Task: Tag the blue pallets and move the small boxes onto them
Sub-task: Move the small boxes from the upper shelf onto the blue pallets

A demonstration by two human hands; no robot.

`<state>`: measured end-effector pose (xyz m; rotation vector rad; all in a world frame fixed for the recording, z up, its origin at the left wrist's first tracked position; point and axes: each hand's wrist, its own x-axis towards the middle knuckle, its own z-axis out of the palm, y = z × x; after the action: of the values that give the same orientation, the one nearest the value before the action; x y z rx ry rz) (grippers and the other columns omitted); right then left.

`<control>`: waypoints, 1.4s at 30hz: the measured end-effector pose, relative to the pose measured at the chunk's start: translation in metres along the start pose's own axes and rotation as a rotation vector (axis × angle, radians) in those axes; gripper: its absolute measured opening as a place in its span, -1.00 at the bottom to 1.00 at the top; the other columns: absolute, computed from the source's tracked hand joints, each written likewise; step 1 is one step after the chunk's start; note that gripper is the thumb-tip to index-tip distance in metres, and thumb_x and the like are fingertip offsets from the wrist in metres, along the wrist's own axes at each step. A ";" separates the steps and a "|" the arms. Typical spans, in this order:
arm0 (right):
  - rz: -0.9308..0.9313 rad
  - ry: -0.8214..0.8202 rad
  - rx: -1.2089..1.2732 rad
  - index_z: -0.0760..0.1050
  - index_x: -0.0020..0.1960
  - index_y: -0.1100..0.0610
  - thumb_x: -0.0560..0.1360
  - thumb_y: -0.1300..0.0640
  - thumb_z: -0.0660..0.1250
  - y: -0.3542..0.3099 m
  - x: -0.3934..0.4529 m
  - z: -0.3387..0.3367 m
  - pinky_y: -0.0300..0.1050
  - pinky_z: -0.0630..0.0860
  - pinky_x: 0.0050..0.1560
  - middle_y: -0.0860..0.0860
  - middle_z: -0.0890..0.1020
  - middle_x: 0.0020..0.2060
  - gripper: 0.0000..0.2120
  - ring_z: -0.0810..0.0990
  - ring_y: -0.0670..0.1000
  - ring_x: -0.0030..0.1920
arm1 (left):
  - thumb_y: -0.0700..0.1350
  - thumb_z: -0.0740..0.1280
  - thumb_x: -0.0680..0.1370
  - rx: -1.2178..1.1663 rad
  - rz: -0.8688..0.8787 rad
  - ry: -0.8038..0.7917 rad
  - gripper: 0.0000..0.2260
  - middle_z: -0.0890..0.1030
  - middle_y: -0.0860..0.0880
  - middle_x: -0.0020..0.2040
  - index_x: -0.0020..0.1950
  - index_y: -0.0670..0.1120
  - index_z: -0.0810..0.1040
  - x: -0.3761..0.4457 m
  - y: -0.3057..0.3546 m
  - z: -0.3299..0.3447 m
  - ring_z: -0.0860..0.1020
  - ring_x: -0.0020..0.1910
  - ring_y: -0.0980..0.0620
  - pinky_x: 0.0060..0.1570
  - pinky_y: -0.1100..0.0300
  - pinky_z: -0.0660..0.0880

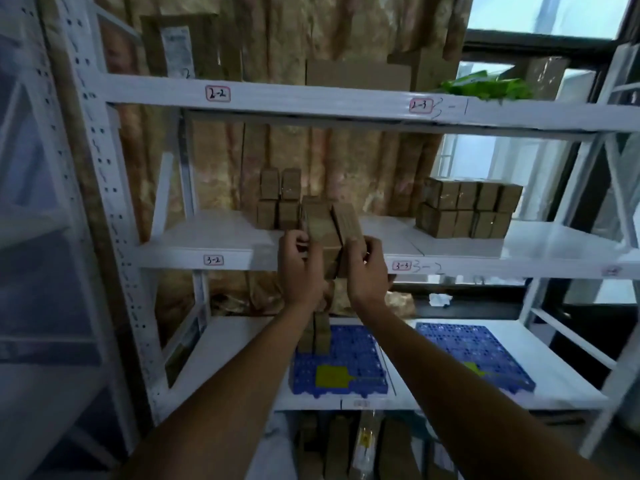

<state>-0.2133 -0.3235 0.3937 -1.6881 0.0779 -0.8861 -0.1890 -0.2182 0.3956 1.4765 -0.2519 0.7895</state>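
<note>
currently both hands grip a cluster of small boxes (330,233), plain brown cardboard, at the front edge of the middle shelf (214,242). left hand (299,271) and right hand (369,271) curl fingers around its sides. below that shelf, two blue pallets (360,344) (474,348) bear yellow tags (330,375); the left-side pallet carries boxes.

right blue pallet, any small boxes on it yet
No, the right blue pallet carries only a yellow tag; the few moved boxes stand on the left pallet.
</note>
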 end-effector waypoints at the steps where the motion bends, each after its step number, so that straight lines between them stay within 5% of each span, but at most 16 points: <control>1: -0.014 0.025 -0.006 0.49 0.14 0.01 0.62 -0.14 0.22 0.007 -0.017 -0.001 -0.64 0.33 -0.16 -0.24 0.59 -0.12 -0.75 0.49 -0.50 -0.08 | -0.01 0.24 0.52 0.013 0.026 0.028 -0.92 0.51 0.10 -0.12 -0.03 0.02 0.42 -0.018 -0.008 -0.005 0.50 -0.15 0.16 -0.20 0.26 0.43; 3: 0.003 0.045 -0.013 0.47 0.12 -0.02 0.62 -0.11 0.24 0.026 -0.048 -0.003 -0.62 0.36 -0.20 -0.35 0.57 -0.09 -0.81 0.50 -0.50 -0.07 | -0.06 0.22 0.52 0.038 0.044 0.047 -0.95 0.47 0.18 -0.14 -0.05 0.00 0.39 -0.053 -0.028 -0.015 0.48 -0.20 0.23 -0.26 0.37 0.37; 8: 0.136 -0.007 -0.078 0.45 0.09 -0.10 0.62 -0.15 0.26 0.092 -0.110 -0.007 -0.12 0.57 -0.23 -0.09 0.64 -0.14 -0.85 0.62 -0.14 -0.20 | -0.01 0.18 0.52 0.125 -0.057 0.001 -0.94 0.44 0.02 -0.19 -0.09 0.02 0.35 -0.122 -0.092 -0.039 0.47 -0.25 0.02 -0.29 0.08 0.40; 10: 0.206 -0.030 -0.104 0.48 0.09 -0.04 0.62 -0.14 0.28 0.118 -0.127 -0.008 0.04 0.61 -0.15 -0.06 0.64 -0.13 -0.82 0.64 -0.07 -0.17 | 0.02 0.18 0.50 0.161 -0.141 -0.027 -0.93 0.48 0.02 -0.16 -0.08 0.05 0.36 -0.141 -0.116 -0.043 0.50 -0.22 0.09 -0.29 0.14 0.40; 17: 0.425 -0.019 -0.145 0.50 0.15 -0.08 0.60 -0.20 0.29 0.195 -0.120 -0.010 0.00 0.62 0.01 -0.10 0.66 -0.05 -0.76 0.65 -0.12 -0.06 | 0.01 0.34 0.55 0.224 -0.393 -0.200 -0.94 0.61 0.17 -0.08 0.00 0.13 0.49 -0.157 -0.181 -0.017 0.58 -0.10 0.21 -0.19 0.24 0.48; 23: 0.478 -0.013 -0.156 0.48 0.02 -0.18 0.58 -0.23 0.28 0.256 -0.068 -0.006 -0.14 0.56 -0.11 -0.13 0.66 -0.07 -0.85 0.64 -0.15 -0.08 | -0.01 0.38 0.56 0.145 -0.525 -0.283 -0.92 0.61 0.16 -0.05 -0.01 0.16 0.51 -0.143 -0.232 0.034 0.59 -0.06 0.19 -0.23 0.43 0.43; 27: 0.526 -0.029 -0.165 0.48 0.00 -0.18 0.58 -0.24 0.31 0.305 -0.024 0.001 -0.04 0.60 0.00 -0.16 0.65 -0.09 -0.84 0.66 -0.03 -0.03 | -0.05 0.41 0.56 0.102 -0.642 -0.310 -0.87 0.63 0.04 0.02 0.08 0.10 0.54 -0.130 -0.281 0.075 0.61 0.01 0.04 -0.03 0.07 0.59; 33: 0.610 -0.101 -0.179 0.51 0.07 -0.11 0.59 -0.20 0.32 0.377 0.033 0.016 0.13 0.61 0.14 -0.03 0.70 -0.02 -0.81 0.67 0.06 0.03 | 0.01 0.27 0.64 0.274 -0.610 -0.342 -0.80 0.56 0.13 0.05 0.24 0.06 0.53 -0.105 -0.346 0.124 0.53 -0.05 0.17 -0.19 0.37 0.39; 38: 0.645 -0.148 -0.155 0.55 0.13 -0.05 0.57 -0.20 0.36 0.408 0.053 0.027 -0.11 0.59 -0.09 -0.11 0.69 -0.10 -0.74 0.68 -0.08 -0.06 | 0.04 0.23 0.66 0.381 -0.583 -0.331 -0.75 0.57 -0.01 0.18 0.26 0.00 0.56 -0.102 -0.382 0.142 0.50 -0.06 0.24 -0.20 0.56 0.38; 40: 0.678 -0.155 -0.150 0.58 0.13 0.02 0.59 -0.17 0.34 0.415 0.055 0.031 -0.13 0.54 -0.17 -0.05 0.69 -0.11 -0.72 0.68 -0.02 -0.08 | 0.04 0.20 0.67 0.422 -0.579 -0.341 -0.72 0.54 -0.03 0.26 0.33 0.02 0.52 -0.107 -0.386 0.145 0.50 0.00 0.23 -0.06 0.47 0.41; 42: 0.709 -0.155 -0.129 0.59 0.11 0.06 0.60 -0.13 0.33 0.420 0.058 0.036 -0.10 0.55 -0.18 0.00 0.69 -0.12 -0.73 0.68 0.03 -0.09 | -0.02 0.19 0.68 0.430 -0.573 -0.336 -0.67 0.51 -0.07 0.36 0.43 -0.06 0.44 -0.115 -0.387 0.150 0.54 0.22 0.05 0.19 0.10 0.51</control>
<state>0.0127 -0.4606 0.0609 -1.6661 0.5987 -0.2210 0.0084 -0.3583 0.0392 1.9608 0.1045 0.1272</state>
